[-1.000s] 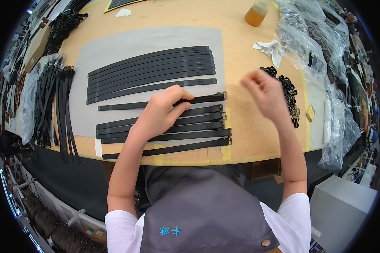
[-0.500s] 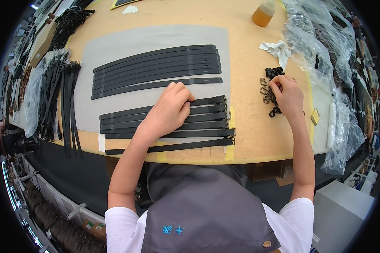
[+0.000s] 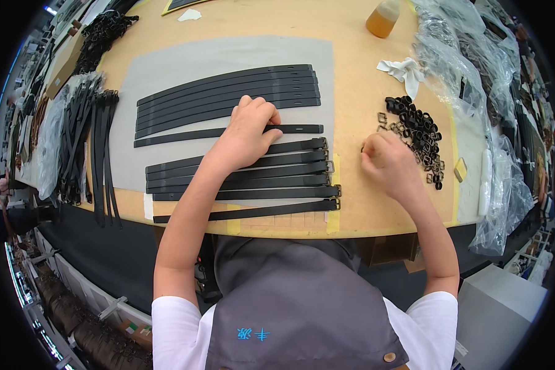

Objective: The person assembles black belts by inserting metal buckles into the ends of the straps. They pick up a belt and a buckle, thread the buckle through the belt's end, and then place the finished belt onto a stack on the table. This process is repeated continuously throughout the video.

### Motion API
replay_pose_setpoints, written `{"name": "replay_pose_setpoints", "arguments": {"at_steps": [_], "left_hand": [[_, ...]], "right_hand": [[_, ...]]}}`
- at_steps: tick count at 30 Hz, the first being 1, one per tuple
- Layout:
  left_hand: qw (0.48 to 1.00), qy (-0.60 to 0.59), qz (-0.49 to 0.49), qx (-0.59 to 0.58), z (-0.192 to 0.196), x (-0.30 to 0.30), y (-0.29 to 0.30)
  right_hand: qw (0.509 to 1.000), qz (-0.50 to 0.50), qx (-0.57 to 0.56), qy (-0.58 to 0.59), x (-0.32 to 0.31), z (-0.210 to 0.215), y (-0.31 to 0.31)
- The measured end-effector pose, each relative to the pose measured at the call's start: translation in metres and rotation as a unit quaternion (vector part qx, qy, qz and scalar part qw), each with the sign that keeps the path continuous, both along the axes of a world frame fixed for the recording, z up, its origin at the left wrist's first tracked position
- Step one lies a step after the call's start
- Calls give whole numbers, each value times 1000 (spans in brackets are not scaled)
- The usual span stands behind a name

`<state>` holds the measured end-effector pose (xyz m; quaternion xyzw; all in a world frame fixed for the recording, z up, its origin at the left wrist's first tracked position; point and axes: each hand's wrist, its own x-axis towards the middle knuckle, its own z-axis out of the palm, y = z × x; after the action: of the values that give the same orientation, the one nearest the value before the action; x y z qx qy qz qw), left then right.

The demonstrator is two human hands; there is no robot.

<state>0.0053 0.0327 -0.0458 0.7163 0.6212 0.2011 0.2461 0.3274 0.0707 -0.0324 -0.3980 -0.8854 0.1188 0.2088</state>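
My left hand (image 3: 248, 131) is closed on a single black belt strap (image 3: 188, 137), gripping it a little short of its slotted right end. Beyond it lies a row of flat black straps (image 3: 228, 92), side by side on a grey sheet. Closer to me, several black straps with metal buckles (image 3: 277, 193) at their right ends lie roughly parallel, partly covered by my left forearm. My right hand (image 3: 390, 161) is closed in a pinch above the table, left of a pile of small black loops (image 3: 416, 123) and metal buckles (image 3: 435, 166). What its fingertips hold is hidden.
A bottle of amber liquid (image 3: 382, 18) and a crumpled white cloth (image 3: 404, 73) stand at the far right. Clear plastic wrapping (image 3: 462, 68) borders the right side. Bundles of black straps (image 3: 105, 154) hang over the left edge. A yellow block (image 3: 460, 170) lies near the right edge.
My left hand has taken hold of the single strap, which has come slightly toward me, away from the far row. My right hand has moved left and nearer, off the loops and buckles.
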Motion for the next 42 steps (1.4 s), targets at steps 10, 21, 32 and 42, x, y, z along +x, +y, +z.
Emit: {"name": "replay_pose_setpoints", "arguments": {"at_steps": [10,21,32,42], "left_hand": [[982,-185,-44,-8,41,-3,-12],[971,-188,-62,134,42,18,-25],[971,-208,-49,104,36,32,-33],[962,-239,-77,110,28,26,-35]], "right_hand": [[812,-80,-437,378,-22,5,-3],[609,-24,-512,605,-51,1,-20],[675,-68,-513,526,-79,1,-41],[890,-72,-352,280,-37,9,1]]}}
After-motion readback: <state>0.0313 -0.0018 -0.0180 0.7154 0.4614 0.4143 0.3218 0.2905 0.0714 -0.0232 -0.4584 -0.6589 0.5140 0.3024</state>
